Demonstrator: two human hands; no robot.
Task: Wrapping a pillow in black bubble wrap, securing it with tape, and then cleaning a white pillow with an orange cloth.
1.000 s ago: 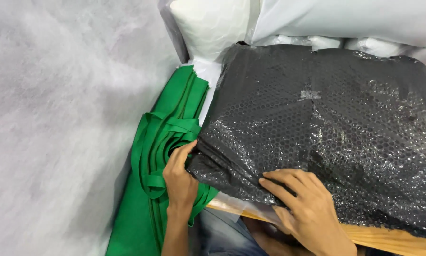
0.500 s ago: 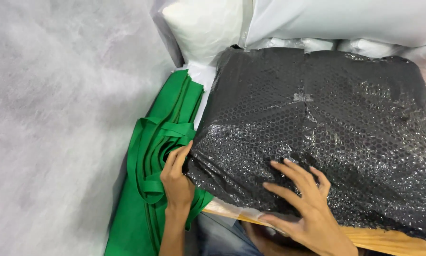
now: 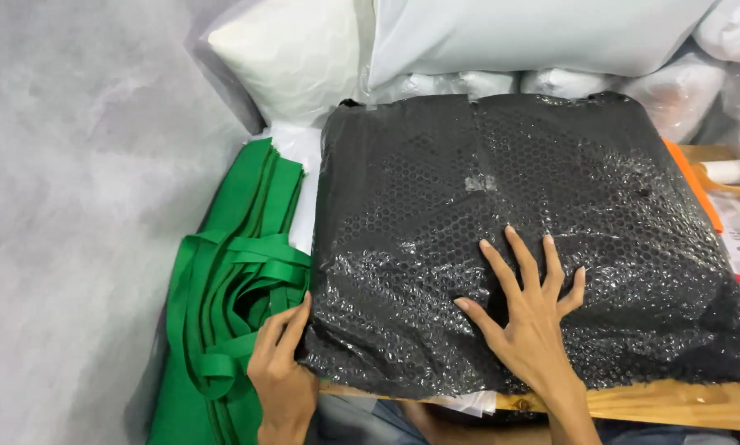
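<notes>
What the black bubble-wrapped package [image 3: 518,239] contains cannot be seen, and it covers most of the wooden desk [image 3: 674,404], leaving only the near edge bare. The right hand [image 3: 530,317] lies flat on the package's top, fingers spread wide and grasping nothing. The left hand [image 3: 281,375] presses open against the package's left edge, beside stacked green fabric bags [image 3: 234,288]. White plastic-wrapped bundles [image 3: 469,41] sit behind.

One head-worn camera, looking steeply down, close in.

It sits above the person's own forearms, which enter from the bottom edge, and faces forward over a black bubble-wrapped bundle [image 3: 518,247] filling mid-frame. Green bags [image 3: 230,288] lie at left, white pillows [image 3: 436,41] along the top edge. No second view shares the scene.
</notes>
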